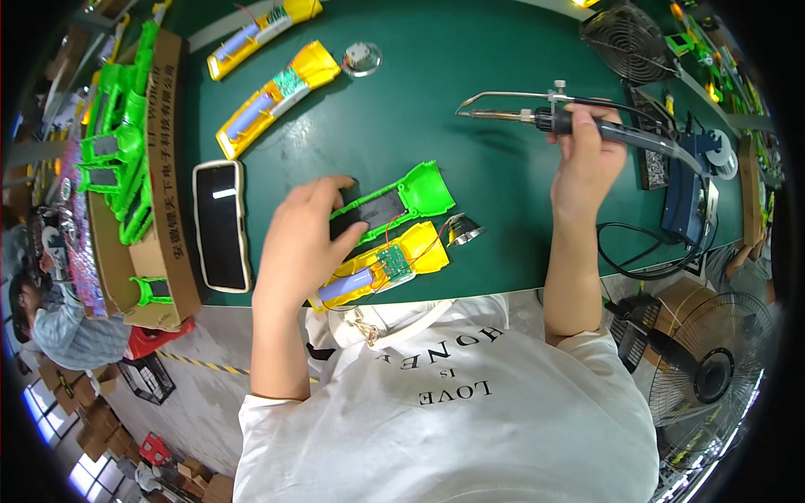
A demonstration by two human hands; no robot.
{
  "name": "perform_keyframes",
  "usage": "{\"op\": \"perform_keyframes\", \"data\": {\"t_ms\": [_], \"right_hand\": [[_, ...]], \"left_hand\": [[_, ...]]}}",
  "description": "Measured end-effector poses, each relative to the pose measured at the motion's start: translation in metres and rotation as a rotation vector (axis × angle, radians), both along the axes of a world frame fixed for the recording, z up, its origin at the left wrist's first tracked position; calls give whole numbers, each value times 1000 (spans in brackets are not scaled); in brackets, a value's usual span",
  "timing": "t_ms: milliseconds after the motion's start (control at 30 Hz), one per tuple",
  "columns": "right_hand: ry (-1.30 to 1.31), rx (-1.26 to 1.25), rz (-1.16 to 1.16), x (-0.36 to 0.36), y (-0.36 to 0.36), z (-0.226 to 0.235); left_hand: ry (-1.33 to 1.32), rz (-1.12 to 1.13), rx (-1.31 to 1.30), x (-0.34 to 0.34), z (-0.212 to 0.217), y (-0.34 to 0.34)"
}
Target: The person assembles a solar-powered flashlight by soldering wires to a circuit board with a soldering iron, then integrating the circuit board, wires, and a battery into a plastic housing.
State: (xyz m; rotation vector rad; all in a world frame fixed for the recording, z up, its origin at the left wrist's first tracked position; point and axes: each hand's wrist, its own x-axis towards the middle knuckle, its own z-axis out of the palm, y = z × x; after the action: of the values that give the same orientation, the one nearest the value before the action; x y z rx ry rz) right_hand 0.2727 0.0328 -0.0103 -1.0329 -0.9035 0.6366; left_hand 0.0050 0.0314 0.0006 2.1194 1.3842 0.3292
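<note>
My right hand (587,159) is wrapped round a soldering iron (599,130) with a thin curved metal tube clamped along it; its tip points left, above the table. My left hand (306,230) has thumb and fingers on either side of a green plastic casing half (402,201), holding its left end. Just nearer to me lies a yellow casing half (423,247) with a purple battery cell (348,287), a small green circuit board (394,263) and red and black wires. A silvery lamp reflector (464,230) sits by its right end.
Two more yellow casing halves (314,63) lie at the far left, with a lamp head (361,59) beside one. A phone (221,225) and a cardboard box (172,168) of green casings stand left. At right are a solder spool (721,155), blue soldering station (683,201), cable and fan (629,42).
</note>
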Motion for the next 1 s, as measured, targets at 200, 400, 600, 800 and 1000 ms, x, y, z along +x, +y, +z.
{"op": "perform_keyframes", "data": {"t_ms": [200, 400, 600, 800, 1000], "right_hand": [[13, -103, -43, 3, 4, -1], [47, -61, -45, 0, 1, 0], [-73, -56, -103, -4, 1, -2], [-60, -8, -93, 2, -5, 6], [25, 70, -161, 15, -20, 9]], "left_hand": [[99, -275, 152, -1, -5, -3], [293, -195, 350, 5, 13, -46], [342, -89, 373, 9, 4, -91], [304, -62, 420, 15, -3, -81], [202, -130, -118, 12, 30, -30]]}}
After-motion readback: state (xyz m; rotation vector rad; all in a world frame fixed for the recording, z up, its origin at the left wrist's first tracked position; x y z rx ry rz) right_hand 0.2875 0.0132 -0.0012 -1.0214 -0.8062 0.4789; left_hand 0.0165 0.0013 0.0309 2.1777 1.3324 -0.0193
